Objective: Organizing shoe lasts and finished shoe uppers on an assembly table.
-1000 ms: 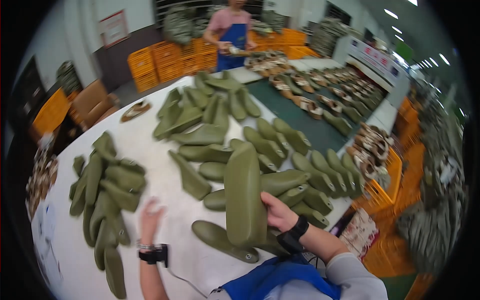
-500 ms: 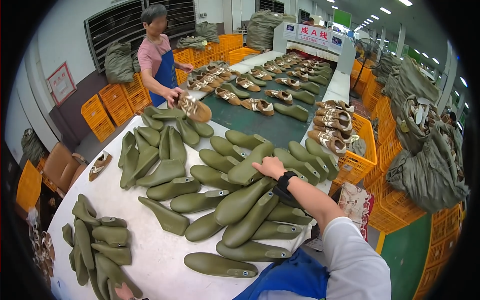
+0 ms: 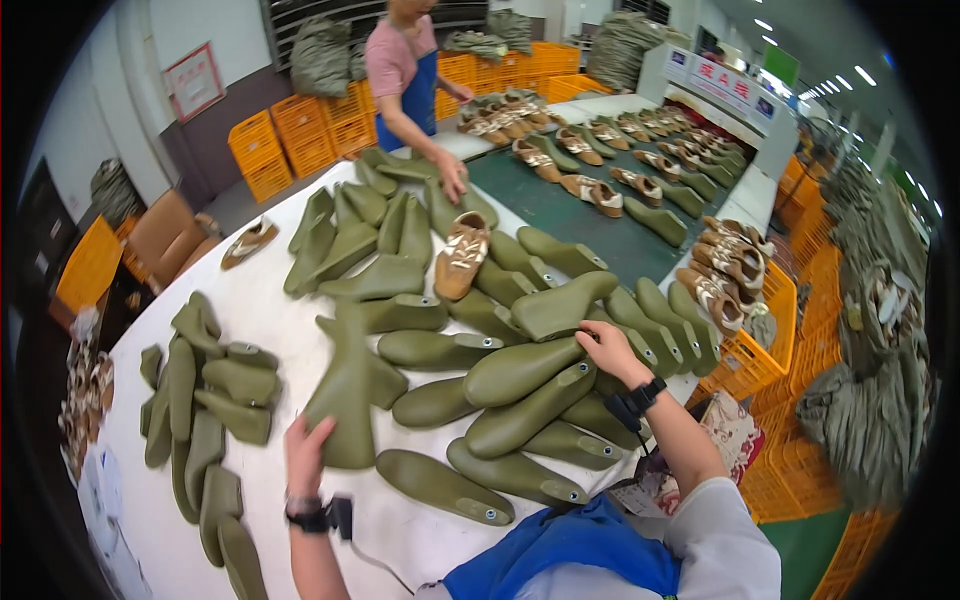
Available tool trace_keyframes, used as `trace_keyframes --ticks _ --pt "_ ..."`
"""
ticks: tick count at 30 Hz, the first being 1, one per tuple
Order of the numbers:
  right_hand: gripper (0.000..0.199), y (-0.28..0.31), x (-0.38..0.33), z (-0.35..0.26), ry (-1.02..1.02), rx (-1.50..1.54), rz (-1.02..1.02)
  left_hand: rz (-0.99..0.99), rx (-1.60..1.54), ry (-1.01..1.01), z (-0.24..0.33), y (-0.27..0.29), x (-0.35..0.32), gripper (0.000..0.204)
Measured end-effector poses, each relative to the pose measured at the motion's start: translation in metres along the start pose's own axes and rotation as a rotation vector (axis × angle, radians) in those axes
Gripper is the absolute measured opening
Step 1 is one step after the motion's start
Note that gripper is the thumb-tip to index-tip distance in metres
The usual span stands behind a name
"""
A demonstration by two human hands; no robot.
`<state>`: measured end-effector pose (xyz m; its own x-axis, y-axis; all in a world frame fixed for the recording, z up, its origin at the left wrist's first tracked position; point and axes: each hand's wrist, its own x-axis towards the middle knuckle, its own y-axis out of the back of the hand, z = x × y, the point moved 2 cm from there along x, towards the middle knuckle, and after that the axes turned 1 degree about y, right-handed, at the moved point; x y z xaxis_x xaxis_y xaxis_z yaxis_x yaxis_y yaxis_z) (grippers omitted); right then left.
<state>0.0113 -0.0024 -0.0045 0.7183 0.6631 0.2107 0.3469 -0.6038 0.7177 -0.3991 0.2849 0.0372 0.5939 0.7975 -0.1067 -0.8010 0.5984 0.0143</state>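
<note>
Orange plastic crates [image 3: 300, 140] line the far wall beneath a red-framed rectangular sign [image 3: 195, 80], and a white panel with red characters [image 3: 720, 82] stands at the back right. Smooth olive-green shoe lasts cover my white table [image 3: 270, 300]. My left hand [image 3: 308, 452] lies flat and open on the heel end of one last [image 3: 345, 395]. My right hand [image 3: 608, 350] curls over the edge of another last [image 3: 525, 368] atop the middle pile. One tan laced shoe [image 3: 462, 254] lies among them.
</note>
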Motion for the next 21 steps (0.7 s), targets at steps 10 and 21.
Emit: trace_keyframes --ticks 10,21 --pt "0.051 -0.019 -0.04 -0.012 0.21 -0.209 -0.053 0.209 0.672 -0.635 -0.083 -0.109 0.107 0.053" --pt "0.062 -0.015 -0.035 0.013 0.231 -0.243 -0.094 1.22 1.321 0.537 -0.127 0.282 -0.146 0.051"
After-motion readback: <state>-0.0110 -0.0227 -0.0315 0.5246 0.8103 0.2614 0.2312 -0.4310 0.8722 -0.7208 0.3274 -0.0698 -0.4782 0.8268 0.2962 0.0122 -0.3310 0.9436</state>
